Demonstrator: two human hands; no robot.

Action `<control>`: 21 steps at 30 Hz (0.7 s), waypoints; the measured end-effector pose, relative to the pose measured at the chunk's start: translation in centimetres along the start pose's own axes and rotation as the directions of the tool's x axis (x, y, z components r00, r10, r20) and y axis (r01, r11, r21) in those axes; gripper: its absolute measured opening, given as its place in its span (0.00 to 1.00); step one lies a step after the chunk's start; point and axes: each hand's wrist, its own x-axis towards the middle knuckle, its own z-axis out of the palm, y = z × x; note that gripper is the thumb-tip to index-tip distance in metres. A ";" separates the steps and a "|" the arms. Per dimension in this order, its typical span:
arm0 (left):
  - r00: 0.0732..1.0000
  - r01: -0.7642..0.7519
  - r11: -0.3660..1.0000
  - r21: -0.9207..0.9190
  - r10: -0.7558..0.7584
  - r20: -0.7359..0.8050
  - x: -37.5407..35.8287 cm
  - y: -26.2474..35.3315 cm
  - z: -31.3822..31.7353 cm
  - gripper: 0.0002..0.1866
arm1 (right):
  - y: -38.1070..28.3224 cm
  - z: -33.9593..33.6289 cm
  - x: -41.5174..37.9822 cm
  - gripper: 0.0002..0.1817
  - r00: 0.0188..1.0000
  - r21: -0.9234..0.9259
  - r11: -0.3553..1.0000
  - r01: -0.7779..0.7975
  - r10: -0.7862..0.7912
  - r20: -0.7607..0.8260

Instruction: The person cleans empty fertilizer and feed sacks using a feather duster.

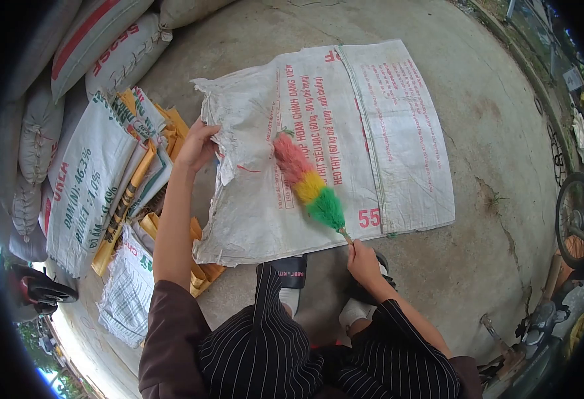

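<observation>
A white woven feed sack [411, 166] with red print lies flat on the concrete in front of my feet. My left hand [199, 144] grips the frayed left edge of the sack, its fingertips partly hidden by the fabric. In my right hand [363, 263] is the thin handle of a feather duster [310, 183], coloured pink, yellow and green. The duster's head rests across the printed middle of the sack, its pink end pointing away from me.
Full sacks [129, 56] are piled at the upper left. Folded white and yellow sacks [92, 179] lean and lie left of my arm. A motorbike wheel [49, 286] shows at lower left, another wheel [574, 219] at the right edge. Concrete floor [491, 133] surrounds the sack.
</observation>
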 end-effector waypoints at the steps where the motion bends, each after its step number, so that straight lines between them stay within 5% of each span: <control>1: 1.000 0.021 0.999 -0.035 -0.020 0.015 0.3 0.2 1.5 0.27 | 0.0 0.3 0.5 0.11 0.999 0.011 0.999 0.032 -0.032 0.027; 5: 0.984 -0.020 1.000 -0.012 0.022 0.177 5.1 -0.1 8.0 0.30 | -1.0 1.2 0.8 0.10 0.993 0.139 0.987 0.079 -0.089 0.071; 9: 0.960 -0.119 0.925 0.361 0.014 0.280 10.0 -2.6 17.1 0.34 | 1.3 3.8 -0.8 0.13 0.986 0.251 0.954 0.161 -0.166 -0.003; 10: 0.958 -0.114 0.930 0.351 0.010 0.286 11.1 -3.7 19.0 0.34 | 2.7 5.1 -1.6 0.14 0.983 0.474 0.875 -0.097 0.011 0.181; 11: 0.976 -0.128 0.786 0.605 -0.008 0.216 12.2 -4.8 20.9 0.37 | 3.6 5.6 -2.1 0.15 0.912 0.618 0.696 -0.366 0.137 0.386; 12: 0.989 -0.120 0.579 0.807 -0.001 0.148 12.9 -6.1 22.4 0.40 | 3.3 4.8 -2.5 0.15 0.912 0.613 0.695 -0.374 0.157 0.379; 13: 0.987 -0.128 0.590 0.797 -0.006 0.163 13.4 -7.9 23.3 0.40 | 2.5 3.3 -2.9 0.16 0.891 0.683 0.586 -0.436 0.174 0.420; 15: 0.999 0.002 0.382 0.924 -0.041 0.015 13.9 -11.0 24.6 0.43 | 2.9 1.6 -3.4 0.15 0.845 0.758 0.373 -0.535 0.218 0.488; 21: 0.997 0.080 0.290 0.954 -0.034 -0.073 15.0 -16.8 24.0 0.43 | 4.2 -1.8 -5.5 0.14 0.812 0.780 0.340 -0.526 0.474 0.341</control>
